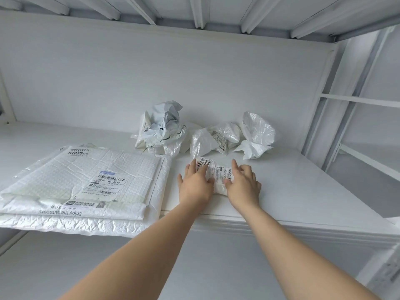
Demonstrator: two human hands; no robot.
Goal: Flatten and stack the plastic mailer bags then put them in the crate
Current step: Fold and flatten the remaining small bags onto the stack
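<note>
Left hand (195,183) presses flat-fingered, right hand (244,183) curls round a small crumpled mailer bag (218,169) on the shelf (292,187), flattened stack (86,182) alongside left, crumpled bags (216,137) behind.

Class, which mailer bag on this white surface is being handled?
The small labelled mailer bag between the left hand and right hand; the crumpled bags lie untouched behind it, the flat stack at its left.

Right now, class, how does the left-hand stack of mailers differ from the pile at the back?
The stack lies flat; the pile is crumpled and loose. The stack overhangs the shelf's front edge; the pile sits well back on it. Both are white plastic with printed labels.
</note>
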